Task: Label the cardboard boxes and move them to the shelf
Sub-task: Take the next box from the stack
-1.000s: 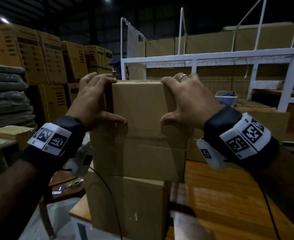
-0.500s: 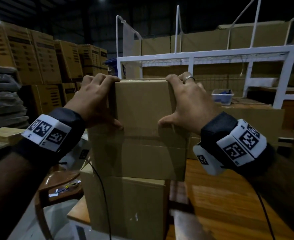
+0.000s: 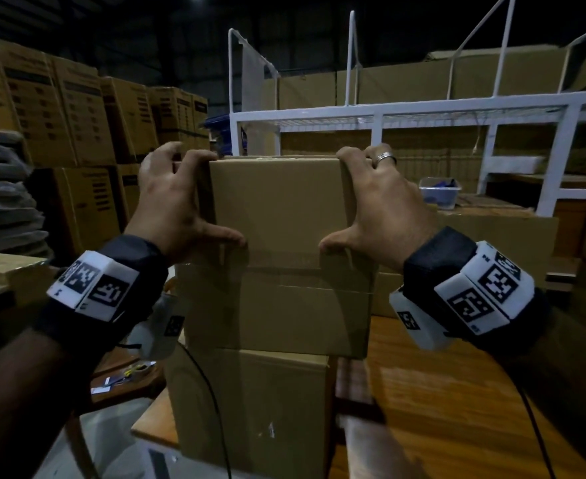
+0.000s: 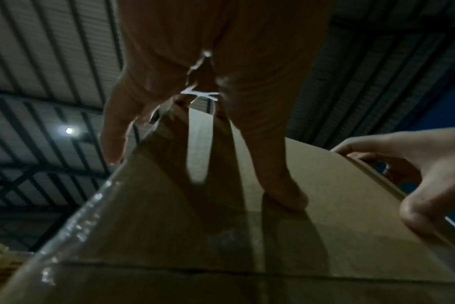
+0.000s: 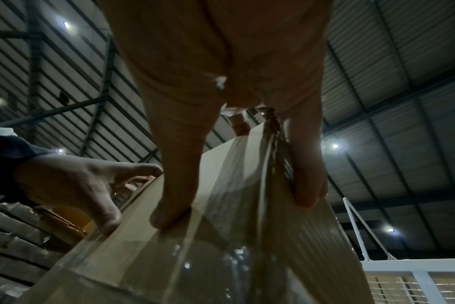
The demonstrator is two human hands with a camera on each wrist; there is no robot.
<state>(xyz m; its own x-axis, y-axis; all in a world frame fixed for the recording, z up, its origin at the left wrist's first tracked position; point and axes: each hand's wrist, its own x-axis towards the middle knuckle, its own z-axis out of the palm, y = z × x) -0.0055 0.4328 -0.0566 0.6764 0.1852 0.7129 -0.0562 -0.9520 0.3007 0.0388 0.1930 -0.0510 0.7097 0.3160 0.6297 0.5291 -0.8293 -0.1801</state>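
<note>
The top cardboard box [image 3: 277,202] of a stack stands at the table's left end. My left hand [image 3: 177,205] grips its left side, with fingers curled over the top corner and the thumb on the front face. On the right side my right hand [image 3: 378,202], which wears a ring, grips the box the same way. Shiny clear tape runs along the box's lower front edge. The left wrist view shows my left hand [image 4: 221,61], its thumb on the box [image 4: 247,236]. In the right wrist view, my right hand [image 5: 221,61] clasps the box [image 5: 221,257]. A white metal shelf [image 3: 405,110] stands behind.
Two more boxes, a middle one [image 3: 277,312] and a bottom one [image 3: 250,416], lie under the held box on the wooden table [image 3: 457,409]. A clear plastic tub [image 3: 440,191] sits at the back right. Printed cartons [image 3: 77,115] are stacked on the left. A tape roll [image 3: 139,369] lies on a low stool.
My left fingers have slid from the box's top back to its left corner. Both hands keep their hold, and the view has shifted slightly.
</note>
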